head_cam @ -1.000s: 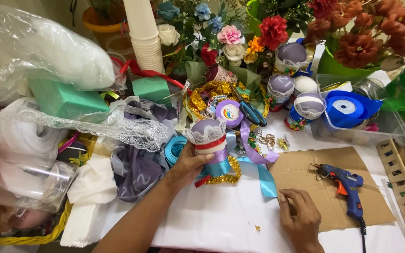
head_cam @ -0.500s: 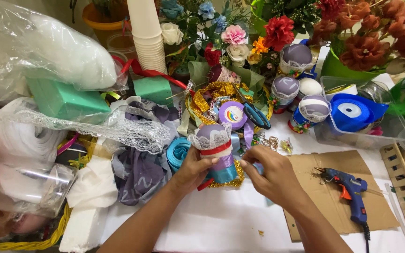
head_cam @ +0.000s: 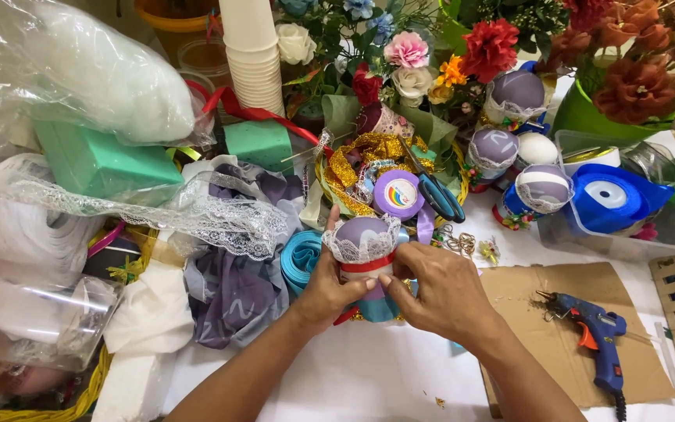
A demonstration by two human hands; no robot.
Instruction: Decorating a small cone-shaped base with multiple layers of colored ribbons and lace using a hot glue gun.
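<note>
Both of my hands hold a small decorated cup [head_cam: 364, 248] with a purple cloth top, a white lace frill and a red ribbon band. My left hand [head_cam: 326, 285] grips it from the left, thumb up along its side. My right hand [head_cam: 441, 291] presses its fingertips on the red band from the right. The cup stands over the white table [head_cam: 337, 383], beside a roll of teal ribbon [head_cam: 300, 258].
A blue glue gun [head_cam: 597, 345] lies on brown cardboard [head_cam: 556, 301] at right. Behind are several finished lace-topped cups [head_cam: 542, 187], scissors [head_cam: 436, 192], a blue ribbon spool [head_cam: 612, 197] in a clear tub, artificial flowers [head_cam: 491, 47], stacked paper cups [head_cam: 251, 55], green foam blocks [head_cam: 103, 160], lace and cloth.
My right hand has come up from the table near the cardboard and now joins the left on the decorated cup. The camera has shifted a little.
</note>
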